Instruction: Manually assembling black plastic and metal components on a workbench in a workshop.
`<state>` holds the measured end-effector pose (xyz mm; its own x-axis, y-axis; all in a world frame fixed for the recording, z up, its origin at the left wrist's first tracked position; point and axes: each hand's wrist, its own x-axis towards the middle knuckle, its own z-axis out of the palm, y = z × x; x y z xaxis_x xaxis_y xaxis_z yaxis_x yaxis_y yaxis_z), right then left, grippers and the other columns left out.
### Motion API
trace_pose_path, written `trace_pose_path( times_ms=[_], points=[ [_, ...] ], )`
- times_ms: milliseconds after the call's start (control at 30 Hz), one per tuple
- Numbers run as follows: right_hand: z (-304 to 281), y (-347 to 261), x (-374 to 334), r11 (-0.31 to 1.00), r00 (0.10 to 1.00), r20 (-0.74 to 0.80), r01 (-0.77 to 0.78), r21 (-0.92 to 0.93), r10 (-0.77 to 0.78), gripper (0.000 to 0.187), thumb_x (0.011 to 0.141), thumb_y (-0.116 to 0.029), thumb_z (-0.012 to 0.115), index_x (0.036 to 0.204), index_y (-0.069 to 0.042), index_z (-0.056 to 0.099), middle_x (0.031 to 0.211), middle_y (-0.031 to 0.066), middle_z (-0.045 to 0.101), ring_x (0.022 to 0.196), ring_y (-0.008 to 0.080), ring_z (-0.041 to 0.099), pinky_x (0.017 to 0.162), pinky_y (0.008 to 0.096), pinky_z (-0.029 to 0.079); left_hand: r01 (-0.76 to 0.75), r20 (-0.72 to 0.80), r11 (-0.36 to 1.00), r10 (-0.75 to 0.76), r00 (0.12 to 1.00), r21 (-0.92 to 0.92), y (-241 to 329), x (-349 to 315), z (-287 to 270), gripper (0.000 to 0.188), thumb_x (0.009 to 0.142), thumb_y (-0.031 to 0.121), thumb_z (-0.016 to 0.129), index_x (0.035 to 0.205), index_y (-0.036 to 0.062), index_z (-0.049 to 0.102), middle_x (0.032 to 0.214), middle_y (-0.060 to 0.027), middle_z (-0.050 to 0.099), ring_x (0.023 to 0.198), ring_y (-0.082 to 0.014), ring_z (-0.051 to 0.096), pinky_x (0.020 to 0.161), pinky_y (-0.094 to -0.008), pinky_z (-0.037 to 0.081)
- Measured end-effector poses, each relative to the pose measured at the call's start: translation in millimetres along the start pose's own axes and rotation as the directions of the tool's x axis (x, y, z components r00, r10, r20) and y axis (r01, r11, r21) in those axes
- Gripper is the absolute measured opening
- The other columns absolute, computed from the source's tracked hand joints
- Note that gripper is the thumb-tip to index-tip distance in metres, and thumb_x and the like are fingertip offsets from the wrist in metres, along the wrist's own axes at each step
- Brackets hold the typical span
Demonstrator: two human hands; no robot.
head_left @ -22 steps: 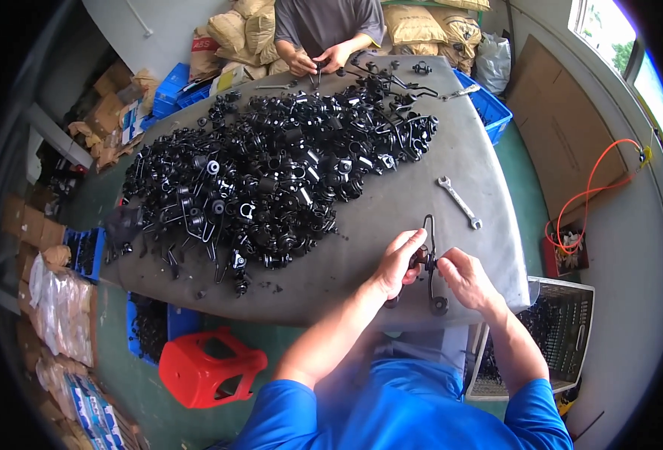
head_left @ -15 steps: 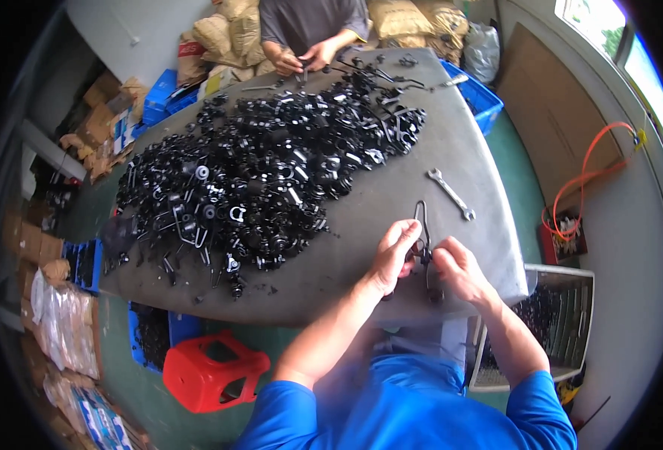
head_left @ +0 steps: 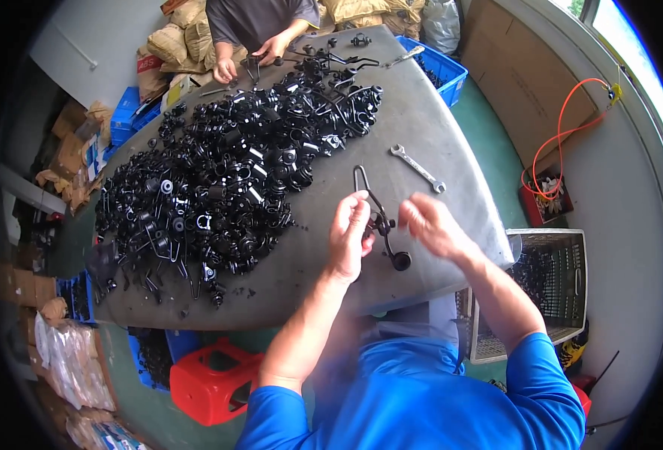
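My left hand (head_left: 351, 234) is closed around the middle of a black metal bracket (head_left: 380, 223), held above the near right part of the table. A long bent-wire loop rises from the bracket's top. From its lower end a curved arm runs to a round black disc. Just right of the bracket is my right hand (head_left: 430, 223), its fingers curled together near a small knob on the side. Whether anything sits between those fingertips is hidden. Beyond my hands, an open-ended wrench (head_left: 418, 169) lies on the grey table (head_left: 451, 225).
A large heap of black metal parts (head_left: 219, 187) covers the table's left and middle. Across it, a co-worker's hands (head_left: 260, 58) handle a similar part. A plastic crate (head_left: 571, 300) stands by the right corner; a red stool (head_left: 211, 382) stands at the near left.
The whole view has shifted, with the table sitting further left. The bracket has tilted, bringing its lower disc into sight. My right fingers have come slightly away from the bracket.
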<state>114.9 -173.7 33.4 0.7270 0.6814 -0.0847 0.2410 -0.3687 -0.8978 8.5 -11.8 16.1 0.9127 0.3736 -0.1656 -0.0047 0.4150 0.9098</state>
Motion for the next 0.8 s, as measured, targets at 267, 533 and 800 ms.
trace_pose_path(
  times_ms=[267, 533, 800],
  points=[
    [-33, 49, 23, 0.763, 0.957, -0.237, -0.026, -0.646, -0.169, 0.024, 0.08, -0.011, 0.062, 0.103, -0.002, 0.062, 0.099, 0.0188, 0.065, 0.097, 0.0368, 0.061, 0.085, 0.0433, 0.05, 0.107, -0.113, 0.994, -0.109, 0.988, -0.024, -18, 7, -37, 0.048, 0.098, 0.028, 0.058, 0.137, 0.0065, 0.041, 0.101, -0.0099, 0.054, 0.062, -0.0169, 0.058, 0.05, -0.0309, 0.048],
    [-3, 33, -15, 0.945, 0.97, -0.239, -0.03, -0.326, -0.051, 0.014, 0.086, -0.013, 0.057, 0.096, -0.003, 0.061, 0.077, 0.0198, 0.064, 0.076, 0.0382, 0.065, 0.07, 0.0444, 0.051, 0.077, -0.201, 0.987, -0.105, 0.974, -0.142, -15, 7, -34, 0.05, 0.096, 0.019, 0.06, 0.138, 0.0046, 0.038, 0.095, -0.0105, 0.061, 0.062, -0.0178, 0.06, 0.05, -0.0315, 0.05],
    [52, 19, -64, 0.927, 0.875, -0.318, 0.307, -0.217, -0.364, 0.016, 0.089, -0.002, 0.058, 0.105, -0.001, 0.057, 0.08, 0.0202, 0.062, 0.069, 0.0396, 0.063, 0.06, 0.0414, 0.051, -0.117, -0.368, 0.961, 0.017, 0.93, -0.25, -9, 3, -9, 0.052, 0.096, 0.019, 0.061, 0.139, 0.0051, 0.034, 0.096, -0.0088, 0.058, 0.06, -0.0123, 0.06, 0.049, -0.0259, 0.051]
  ],
)
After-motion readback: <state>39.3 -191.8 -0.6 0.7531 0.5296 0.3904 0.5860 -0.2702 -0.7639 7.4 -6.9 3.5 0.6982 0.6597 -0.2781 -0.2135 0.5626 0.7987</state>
